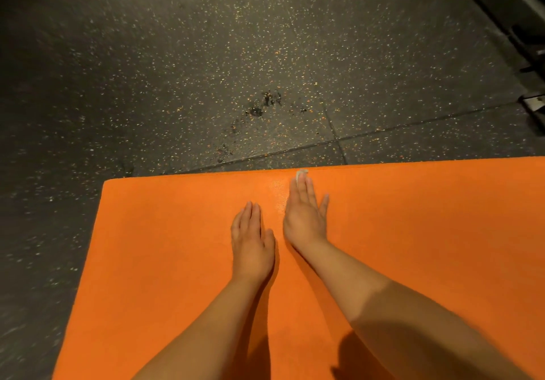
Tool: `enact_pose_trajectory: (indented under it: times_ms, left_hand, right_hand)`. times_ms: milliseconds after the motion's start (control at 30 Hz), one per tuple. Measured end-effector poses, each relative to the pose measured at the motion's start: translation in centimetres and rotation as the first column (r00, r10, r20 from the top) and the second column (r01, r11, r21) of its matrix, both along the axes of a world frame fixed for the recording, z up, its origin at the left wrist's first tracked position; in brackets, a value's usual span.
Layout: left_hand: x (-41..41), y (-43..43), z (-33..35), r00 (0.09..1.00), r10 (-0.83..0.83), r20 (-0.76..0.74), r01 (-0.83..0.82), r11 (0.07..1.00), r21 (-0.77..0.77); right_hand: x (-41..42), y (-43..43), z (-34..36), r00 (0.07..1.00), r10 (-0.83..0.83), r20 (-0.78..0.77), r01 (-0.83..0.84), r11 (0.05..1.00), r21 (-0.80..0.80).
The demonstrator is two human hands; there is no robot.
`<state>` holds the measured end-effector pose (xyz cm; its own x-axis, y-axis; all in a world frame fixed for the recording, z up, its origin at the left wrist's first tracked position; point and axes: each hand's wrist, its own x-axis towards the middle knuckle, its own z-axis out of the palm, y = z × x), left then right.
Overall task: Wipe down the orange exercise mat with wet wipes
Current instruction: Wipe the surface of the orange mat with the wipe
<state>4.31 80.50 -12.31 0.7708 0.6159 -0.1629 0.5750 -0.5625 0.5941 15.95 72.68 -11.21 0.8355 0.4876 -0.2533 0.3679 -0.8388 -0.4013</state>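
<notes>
The orange exercise mat [413,232] fills the lower part of the head view; its far edge runs across the middle. My right hand [303,214] lies flat near that far edge, fingers straight, pressing a small white wet wipe [301,173] onto the mat. Only a bit of the wipe shows past the fingertips. A shiny wet streak lies just left of this hand. My left hand [252,241] rests flat on the mat beside it, fingers straight, holding nothing.
Dark speckled rubber flooring [206,70] surrounds the mat on the far and left sides, with a scuffed patch [265,105] beyond the mat's edge. Black metal equipment frames [528,64] stand at the right.
</notes>
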Motion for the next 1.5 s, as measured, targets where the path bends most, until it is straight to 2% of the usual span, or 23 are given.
enact_pose_trajectory:
  times_ms: [100, 233, 500, 633, 700, 833, 967, 1133, 1233, 1333, 1500]
  left_hand:
    - [-1.8, 0.6, -0.3, 0.998, 0.06, 0.005, -0.06, 0.997, 0.046]
    - [-4.6, -0.5, -0.1, 0.985, 0.164, -0.057, -0.16, 0.985, 0.067]
    - [-11.0, -3.8, 0.6, 0.942, 0.283, -0.178, -0.259, 0.955, 0.145]
    - [-14.1, -6.0, 1.4, 0.911, 0.325, -0.255, -0.311, 0.946, 0.095]
    - [-15.9, -7.4, 2.2, 0.898, 0.338, -0.28, -0.329, 0.941, 0.082]
    - [-19.8, -10.0, 3.4, 0.929, 0.257, -0.268, -0.262, 0.965, 0.018]
    - [-23.3, -12.1, 5.5, 0.903, 0.309, -0.299, -0.321, 0.947, 0.01]
    - [-28.1, -15.2, 8.0, 0.906, 0.231, -0.354, -0.253, 0.967, -0.017]
    - [-30.3, -15.6, 9.3, 0.904, 0.21, -0.371, -0.237, 0.971, -0.027]
    - [-32.4, -16.0, 9.8, 0.888, 0.259, -0.381, -0.28, 0.96, -0.001]
    - [-34.5, -16.4, 10.5, 0.905, 0.321, -0.278, -0.359, 0.928, -0.098]
  right_hand:
    - [-0.8, 3.3, 0.3, 0.985, 0.169, -0.044, -0.169, 0.986, 0.001]
    - [-4.8, 3.4, -0.2, 0.923, 0.384, -0.013, -0.384, 0.923, 0.015]
    - [-10.5, -0.6, -0.7, 0.866, 0.501, -0.002, -0.5, 0.864, -0.053]
    - [-14.3, -3.7, -0.3, 0.827, 0.561, -0.029, -0.561, 0.823, -0.089]
    - [-16.3, -5.1, 0.2, 0.816, 0.575, -0.057, -0.578, 0.811, -0.09]
    - [-20.5, -7.5, 1.2, 0.791, 0.599, -0.125, -0.612, 0.783, -0.111]
    - [-24.3, -9.6, 2.9, 0.742, 0.63, -0.229, -0.66, 0.747, -0.081]
    - [-29.3, -12.9, 5.0, 0.736, 0.572, -0.363, -0.616, 0.787, -0.009]
    - [-31.6, -14.3, 6.2, 0.732, 0.574, -0.368, -0.624, 0.781, -0.024]
    - [-33.5, -15.4, 7.1, 0.723, 0.582, -0.371, -0.638, 0.77, -0.035]
    - [-36.2, -15.7, 8.1, 0.709, 0.591, -0.385, -0.641, 0.768, -0.001]
